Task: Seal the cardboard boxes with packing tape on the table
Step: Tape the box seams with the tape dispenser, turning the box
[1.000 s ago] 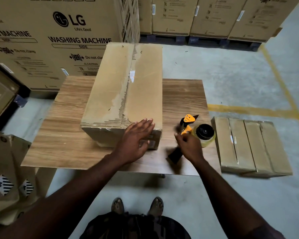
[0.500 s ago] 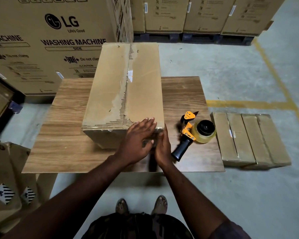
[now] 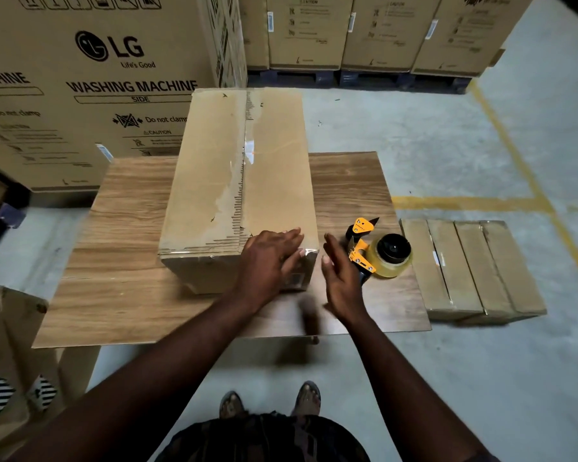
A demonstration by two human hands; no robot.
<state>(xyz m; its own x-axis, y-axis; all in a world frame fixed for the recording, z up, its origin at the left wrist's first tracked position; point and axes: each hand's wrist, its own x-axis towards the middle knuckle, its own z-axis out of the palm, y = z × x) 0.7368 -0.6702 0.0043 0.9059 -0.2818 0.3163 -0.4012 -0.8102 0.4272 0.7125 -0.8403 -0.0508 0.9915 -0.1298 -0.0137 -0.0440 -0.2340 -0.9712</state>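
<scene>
Wooden table (image 3: pixel 131 288) under box (image 3: pixel 214 181), tape dispenser (image 3: pixel 386 255).

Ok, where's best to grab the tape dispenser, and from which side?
Take the tape dispenser by its black handle, coming from the near side with the right hand: the handle points toward the person, while the tape roll and cutter end face away.

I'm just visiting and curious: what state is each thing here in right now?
Cardboard box: closed, clear tape along its top seam.
Tape dispenser: lying on the table, unheld.
Left hand: open, pressing the box's near corner.
Right hand: open, holding nothing, between box and dispenser.
</scene>
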